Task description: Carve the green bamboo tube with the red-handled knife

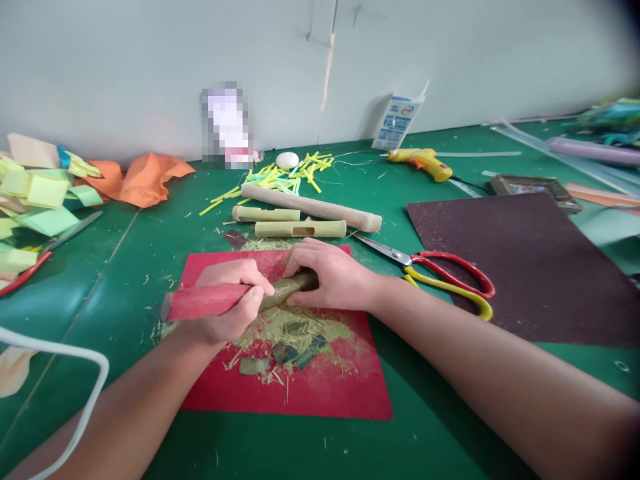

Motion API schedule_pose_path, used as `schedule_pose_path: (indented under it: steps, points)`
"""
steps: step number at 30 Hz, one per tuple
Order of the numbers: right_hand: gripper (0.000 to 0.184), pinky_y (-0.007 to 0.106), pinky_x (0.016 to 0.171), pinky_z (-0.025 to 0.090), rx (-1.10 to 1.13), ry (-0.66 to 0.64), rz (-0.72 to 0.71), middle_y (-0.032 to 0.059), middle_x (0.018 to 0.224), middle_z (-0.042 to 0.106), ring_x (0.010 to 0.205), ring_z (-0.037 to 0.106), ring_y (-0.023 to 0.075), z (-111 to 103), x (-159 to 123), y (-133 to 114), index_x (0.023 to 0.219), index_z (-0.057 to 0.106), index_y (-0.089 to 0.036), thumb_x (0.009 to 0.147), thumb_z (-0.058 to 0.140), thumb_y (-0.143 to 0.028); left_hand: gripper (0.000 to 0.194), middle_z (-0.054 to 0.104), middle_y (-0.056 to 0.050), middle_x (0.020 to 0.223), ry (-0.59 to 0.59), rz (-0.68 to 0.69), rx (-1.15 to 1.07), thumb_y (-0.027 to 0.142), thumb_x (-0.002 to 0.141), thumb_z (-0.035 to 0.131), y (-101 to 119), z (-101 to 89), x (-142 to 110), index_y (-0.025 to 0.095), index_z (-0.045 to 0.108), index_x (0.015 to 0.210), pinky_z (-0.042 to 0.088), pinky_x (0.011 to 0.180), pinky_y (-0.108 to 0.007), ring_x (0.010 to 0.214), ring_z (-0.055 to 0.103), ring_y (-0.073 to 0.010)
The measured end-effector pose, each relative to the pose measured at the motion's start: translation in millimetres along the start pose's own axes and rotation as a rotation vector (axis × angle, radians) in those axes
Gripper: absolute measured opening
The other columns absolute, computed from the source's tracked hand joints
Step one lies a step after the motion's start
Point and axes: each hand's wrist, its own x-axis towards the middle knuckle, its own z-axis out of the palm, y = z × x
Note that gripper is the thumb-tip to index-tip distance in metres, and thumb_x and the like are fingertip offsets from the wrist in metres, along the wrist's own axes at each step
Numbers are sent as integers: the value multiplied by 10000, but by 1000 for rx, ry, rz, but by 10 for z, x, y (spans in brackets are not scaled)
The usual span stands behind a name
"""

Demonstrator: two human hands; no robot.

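Observation:
My left hand (235, 300) is closed around a thick red-handled tool (205, 303); its handle points left and its working end is hidden by my fingers. That end meets a greenish bamboo tube (278, 293). The far part of the tube lies under my right hand (327, 273), whose fingers and thumb grip it. Beneath both hands is a red sheet (280, 400) strewn with pale shavings (330, 327) and several dark green bamboo chips (255, 365). Just beyond are two short bamboo pieces with cut notches, one of them a notched tube (300, 229), and a wooden stick (313, 208).
Red-and-yellow-handled scissors (400, 257) lie right of my right hand, partly over a dark brown sheet (525, 267). Farther back are a yellow glue gun (423, 163), a milk carton (399, 121) and yellow strips (273, 179). Coloured paper (45, 190) is piled left.

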Motion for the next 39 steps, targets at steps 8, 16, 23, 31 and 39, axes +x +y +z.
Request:
schedule_pose_path:
  steps: [8, 16, 23, 31, 39]
  points:
    - [219, 306, 752, 411, 5, 11, -32, 27, 906, 644, 848, 547, 177, 20, -3, 14, 874, 608, -191, 753, 761, -292, 116, 763, -11, 891, -101, -124, -117, 236, 848, 644, 140, 4, 68, 226, 733, 920, 573, 707, -244, 783, 702, -143]
    - [223, 298, 740, 411, 8, 42, -54, 21, 888, 643, 828, 547, 165, 48, -3, 42, 857, 606, -180, 754, 767, -294, 118, 753, -18, 888, -139, 0, -48, 179, 838, 635, 163, 27, 134, 199, 715, 922, 571, 724, -257, 806, 707, -147]
    - [219, 298, 738, 413, 19, 49, -68, 19, 879, 643, 824, 547, 162, 57, -7, 65, 852, 608, -178, 754, 770, -286, 123, 748, -7, 834, -129, 2, -42, 141, 822, 623, 193, 35, 137, 186, 720, 885, 560, 678, -226, 738, 694, -119]
    - [216, 308, 736, 421, 20, 27, -51, 26, 871, 646, 832, 543, 173, 34, 2, 23, 840, 610, -167, 749, 775, -273, 115, 710, 5, 774, -136, 24, -27, 123, 800, 611, 200, 44, 160, 187, 701, 831, 519, 637, -227, 682, 650, -100]
    - [277, 319, 749, 428, 13, 3, 10, 46, 912, 653, 858, 549, 191, 17, -3, 15, 857, 616, -163, 709, 811, -291, 135, 637, 43, 619, -35, 40, 40, 147, 793, 553, 119, 16, 91, 193, 640, 700, 418, 527, -233, 540, 551, -73]
